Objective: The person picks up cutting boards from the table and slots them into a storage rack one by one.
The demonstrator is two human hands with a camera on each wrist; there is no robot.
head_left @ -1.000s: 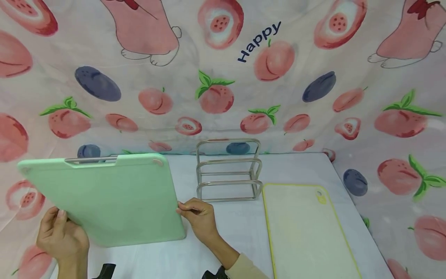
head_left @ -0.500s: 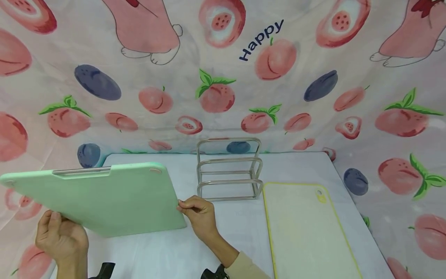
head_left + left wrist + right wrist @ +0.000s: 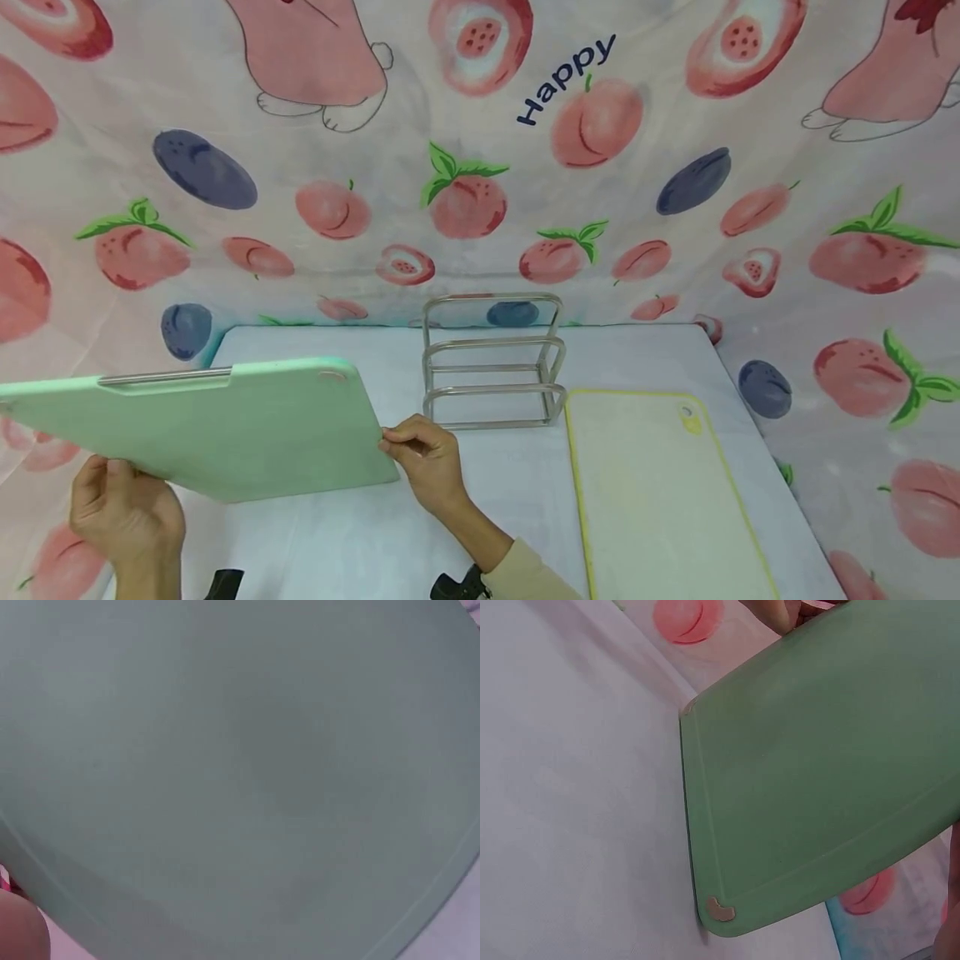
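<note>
A light green cutting board (image 3: 225, 433) with a metal bar in a slot along its far edge is held tilted over the left of the table. My left hand (image 3: 131, 512) grips its left edge, thumb toward me. On the opposite edge, my right hand (image 3: 429, 467) pinches the board between thumb and fingertips. The green surface (image 3: 247, 765) fills nearly all of the left wrist view, with part of a finger at the lower left. In the right wrist view, one corner of the board (image 3: 802, 757) shows a small brownish pad and appears close to the white cloth.
A metal wire rack (image 3: 491, 342) stands at the back middle of the white-covered table. To its right lies a whitish board with a yellow rim (image 3: 660, 500). A fruit-print curtain (image 3: 360, 158) hangs behind and beside the table.
The cutting board has tipped flatter, its far edge dropping and its left end shifting left. Both hands keep their hold and have barely moved. The rack and whitish board stay put.
</note>
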